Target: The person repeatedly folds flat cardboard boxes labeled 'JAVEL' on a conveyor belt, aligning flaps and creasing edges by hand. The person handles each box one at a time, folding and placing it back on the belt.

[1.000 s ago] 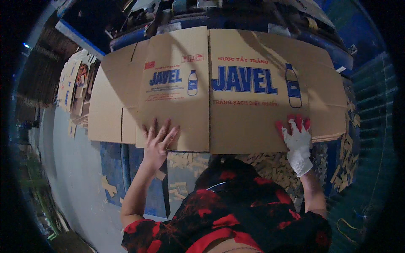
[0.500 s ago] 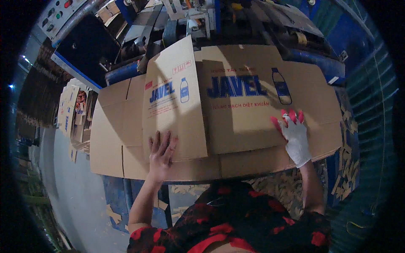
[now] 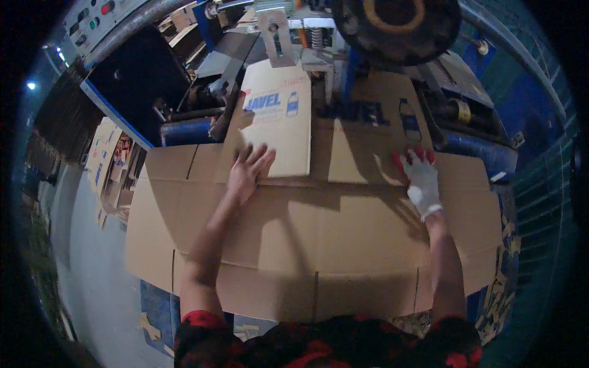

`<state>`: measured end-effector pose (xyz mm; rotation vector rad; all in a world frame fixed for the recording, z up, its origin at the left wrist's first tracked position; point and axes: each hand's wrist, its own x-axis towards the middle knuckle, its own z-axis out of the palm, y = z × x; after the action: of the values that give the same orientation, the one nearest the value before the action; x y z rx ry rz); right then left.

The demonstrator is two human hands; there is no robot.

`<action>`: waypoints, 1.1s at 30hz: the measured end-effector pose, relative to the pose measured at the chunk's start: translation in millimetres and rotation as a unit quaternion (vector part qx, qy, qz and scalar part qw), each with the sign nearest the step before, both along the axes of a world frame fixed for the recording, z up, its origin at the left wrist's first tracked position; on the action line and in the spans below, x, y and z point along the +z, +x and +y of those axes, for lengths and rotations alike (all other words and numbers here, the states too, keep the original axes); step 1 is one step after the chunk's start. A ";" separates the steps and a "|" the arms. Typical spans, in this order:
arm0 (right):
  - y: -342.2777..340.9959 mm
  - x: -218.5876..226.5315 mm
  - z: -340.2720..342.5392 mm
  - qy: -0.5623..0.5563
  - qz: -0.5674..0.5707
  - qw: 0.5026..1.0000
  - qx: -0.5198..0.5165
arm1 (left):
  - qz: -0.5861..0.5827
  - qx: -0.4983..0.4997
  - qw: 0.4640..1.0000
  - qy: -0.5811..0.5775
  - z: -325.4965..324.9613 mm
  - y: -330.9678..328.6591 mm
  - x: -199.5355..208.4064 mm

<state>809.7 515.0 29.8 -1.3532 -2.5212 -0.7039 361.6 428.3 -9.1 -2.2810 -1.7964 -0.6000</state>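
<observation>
While left hand (image 3: pixel 247 172) touches carton (image 3: pixel 276 147), rollers (image 3: pixel 189 131) flank edges (image 3: pixel 418 122).

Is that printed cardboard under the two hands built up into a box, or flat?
Flat: the printed cardboard lies in side-by-side panels, no walls standing up, with the left hand and gloved right hand on it.
</observation>
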 end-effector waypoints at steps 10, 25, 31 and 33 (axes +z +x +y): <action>69.7 34.4 -15.1 -0.060 0.178 0.978 -0.092 | -0.034 0.299 0.952 -0.050 -83.0 -97.9 26.9; 221.1 -26.8 -312.7 -0.044 0.093 0.888 -0.448 | -0.165 0.513 0.810 -0.233 -347.3 -291.9 -2.1; 275.1 -85.8 -366.8 -0.021 0.813 0.501 -0.296 | -0.253 0.501 0.804 -0.197 -372.0 -315.7 -13.9; 227.1 -71.8 -358.1 -0.068 0.896 0.380 -0.218 | -0.281 0.495 0.803 -0.176 -375.2 -318.7 -12.8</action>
<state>1036.7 156.9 -42.0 -1.2821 -0.3391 0.7877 42.8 53.1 -21.9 -0.9474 -3.1816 -0.7797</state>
